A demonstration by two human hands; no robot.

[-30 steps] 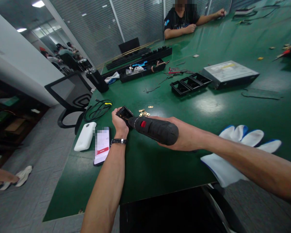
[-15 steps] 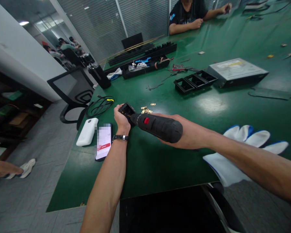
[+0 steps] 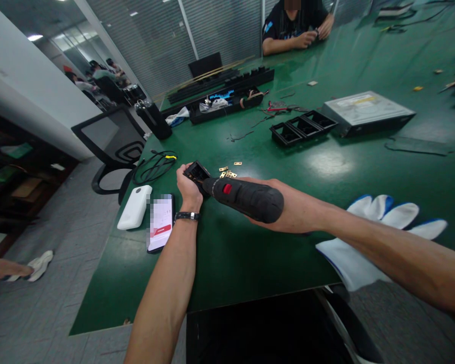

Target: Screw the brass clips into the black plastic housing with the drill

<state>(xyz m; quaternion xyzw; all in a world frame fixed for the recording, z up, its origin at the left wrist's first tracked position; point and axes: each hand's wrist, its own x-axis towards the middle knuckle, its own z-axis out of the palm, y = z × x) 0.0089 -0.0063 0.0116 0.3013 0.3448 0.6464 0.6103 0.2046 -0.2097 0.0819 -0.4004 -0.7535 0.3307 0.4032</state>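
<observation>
My right hand [image 3: 276,205] is wrapped round a black cordless screwdriver [image 3: 246,198] with a red switch, its fingers mostly hidden beneath the tool. The screwdriver's nose points left into a small black open-topped plastic housing [image 3: 195,172]. My left hand [image 3: 187,187] grips that housing from its left side, tilted above the green table. The bit's tip is too dark to make out inside the housing. Just beyond the tool lie several small brass-coloured plates [image 3: 227,174] with holes.
A phone [image 3: 161,222] and a white power bank [image 3: 135,207] lie left of my left forearm, near a coiled cable [image 3: 155,169]. White gloves [image 3: 358,263] rest under my right forearm. A black three-bay frame [image 3: 303,127] and a metal box [image 3: 367,112] stand further back. A person [image 3: 296,30] sits across.
My hands, the screwdriver and the housing hold nearly the same pose; the view has shifted slightly. Across the table, the person's outstretched hand has come back to meet the other.
</observation>
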